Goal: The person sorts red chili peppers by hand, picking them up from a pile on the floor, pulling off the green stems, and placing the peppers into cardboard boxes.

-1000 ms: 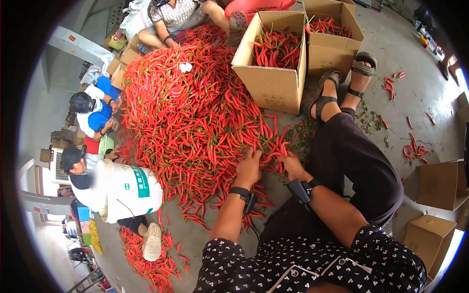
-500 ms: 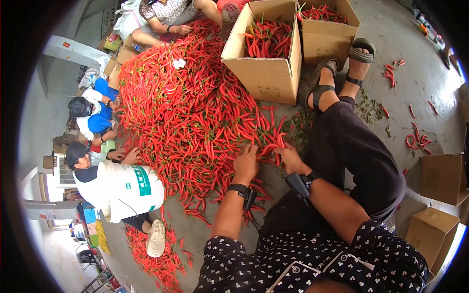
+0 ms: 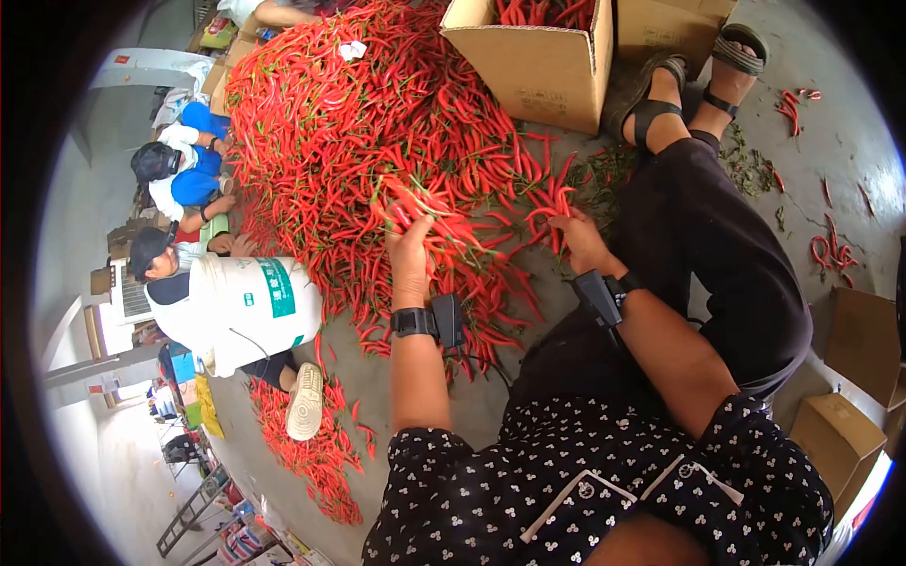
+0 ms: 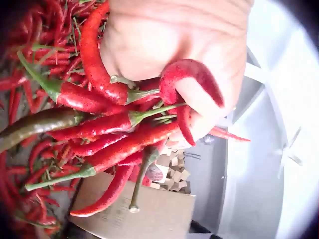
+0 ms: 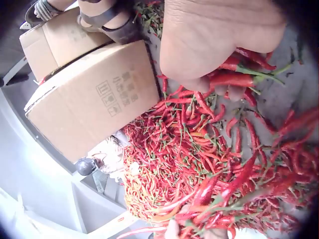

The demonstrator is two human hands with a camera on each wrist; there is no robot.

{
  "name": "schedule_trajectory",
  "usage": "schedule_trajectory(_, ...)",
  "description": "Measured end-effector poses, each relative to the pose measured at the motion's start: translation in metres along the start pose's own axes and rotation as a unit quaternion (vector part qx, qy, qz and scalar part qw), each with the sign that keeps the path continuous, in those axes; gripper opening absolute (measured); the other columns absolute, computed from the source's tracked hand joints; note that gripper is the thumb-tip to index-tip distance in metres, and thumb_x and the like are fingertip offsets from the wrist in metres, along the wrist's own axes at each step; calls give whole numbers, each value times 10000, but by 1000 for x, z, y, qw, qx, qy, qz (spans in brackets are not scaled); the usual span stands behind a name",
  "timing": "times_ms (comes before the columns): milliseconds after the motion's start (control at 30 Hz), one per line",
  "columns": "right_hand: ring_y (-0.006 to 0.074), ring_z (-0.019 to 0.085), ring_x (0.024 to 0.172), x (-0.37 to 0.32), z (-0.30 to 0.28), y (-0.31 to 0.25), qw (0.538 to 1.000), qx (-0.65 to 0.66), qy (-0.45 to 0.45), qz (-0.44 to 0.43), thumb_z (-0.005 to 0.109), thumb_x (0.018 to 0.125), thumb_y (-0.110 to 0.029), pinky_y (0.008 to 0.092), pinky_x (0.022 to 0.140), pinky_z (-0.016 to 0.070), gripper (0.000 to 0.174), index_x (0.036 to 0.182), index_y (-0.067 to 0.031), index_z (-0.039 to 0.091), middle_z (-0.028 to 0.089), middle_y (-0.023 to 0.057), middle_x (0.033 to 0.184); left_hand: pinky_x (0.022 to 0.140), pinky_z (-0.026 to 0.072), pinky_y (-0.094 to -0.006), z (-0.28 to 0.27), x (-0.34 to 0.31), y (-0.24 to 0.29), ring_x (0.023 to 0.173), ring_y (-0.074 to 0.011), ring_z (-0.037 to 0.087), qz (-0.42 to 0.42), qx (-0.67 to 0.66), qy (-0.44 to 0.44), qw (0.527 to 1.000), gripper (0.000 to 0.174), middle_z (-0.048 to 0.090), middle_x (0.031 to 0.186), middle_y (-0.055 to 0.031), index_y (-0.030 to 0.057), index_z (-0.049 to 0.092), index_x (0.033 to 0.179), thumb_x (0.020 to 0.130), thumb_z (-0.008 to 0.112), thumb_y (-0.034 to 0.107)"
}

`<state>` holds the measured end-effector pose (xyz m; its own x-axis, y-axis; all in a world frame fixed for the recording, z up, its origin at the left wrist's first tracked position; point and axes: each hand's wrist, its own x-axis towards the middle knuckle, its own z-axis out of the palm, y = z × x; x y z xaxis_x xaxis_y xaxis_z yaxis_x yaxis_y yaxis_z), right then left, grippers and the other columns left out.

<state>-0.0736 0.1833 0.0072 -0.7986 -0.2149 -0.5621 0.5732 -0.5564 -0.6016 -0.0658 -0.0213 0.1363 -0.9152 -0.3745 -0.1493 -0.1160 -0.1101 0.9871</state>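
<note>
My left hand (image 3: 410,259) is raised over the near side of a large heap of red chili peppers (image 3: 321,160), gripping a bunch of them. In the left wrist view the bunch of chili peppers (image 4: 134,149) fans out of the curled fingers, green stems pointing several ways, with one dark brownish pepper (image 4: 37,128) among the red. To the right, my right hand (image 3: 585,243) holds a few chili peppers (image 5: 232,78) at the heap's near right edge. Its fingers curl around them in the right wrist view, and their tips partly hide the peppers.
A cardboard box (image 3: 538,80) holding peppers stands beyond my feet, with another box (image 3: 665,38) beside it. At left, a person sits behind a white bucket (image 3: 255,302). Loose peppers (image 3: 302,453) lie below it. Leaf scraps (image 3: 750,170) and stray peppers dot the floor at right.
My left hand has lifted from the heap's edge and moved left with a bunch of peppers. My right hand stays near the edge, holding peppers. The head view has tilted lower.
</note>
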Motion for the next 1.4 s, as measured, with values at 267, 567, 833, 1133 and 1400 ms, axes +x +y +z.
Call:
schedule_trajectory(267, 157, 528, 544, -5, 2, -4, 1000, 24, -8, -1, 531, 781, -54, 289, 468, 411, 112, 887, -22, 519, 556, 66, 706, 800, 468, -345, 8, 14, 23, 898, -205, 570, 30, -156, -85, 984, 409, 573, 1016, -108, -19, 452, 1180, 792, 519, 93)
schedule_trajectory(567, 162, 523, 529, -5, 2, -3, 999, 24, 22, 4, 521, 790, -58, 282, 465, 427, 123, 905, -16, 525, 560, 63, 723, 648, 506, -300, 55, 26, 79, 884, -179, 571, 56, -135, -162, 976, 411, 562, 1053, -87, 22, 437, 1214, 826, 494, 145)
schedule_trajectory(833, 125, 487, 478, 5, 1, 5, 999, 34, 16, -24, 528, 770, -88, 266, 412, 373, 137, 892, -32, 556, 547, 39, 657, 638, 496, -347, 146, 61, 163, 727, -218, 584, 137, -153, -212, 955, 294, 592, 897, -141, -3, 486, 1065, 839, 502, 184)
schedule_trajectory(1133, 140, 516, 518, 4, 7, -2, 998, 59, -4, -6, 531, 764, -66, 281, 426, 391, 150, 908, -34, 508, 545, 51, 660, 747, 500, -361, 261, 135, 172, 1037, -245, 492, 103, 212, -419, 877, 528, 499, 1152, -130, 55, 431, 1210, 778, 640, 276)
schedule_trajectory(1400, 137, 525, 544, 4, 17, -11, 995, 89, -21, 40, 503, 795, 14, 265, 456, 417, 454, 1228, 25, 367, 589, 98, 871, 564, 498, -298, 302, 231, 159, 716, -141, 587, 23, 510, -266, 818, 300, 571, 918, -49, 51, 539, 1063, 819, 545, 224)
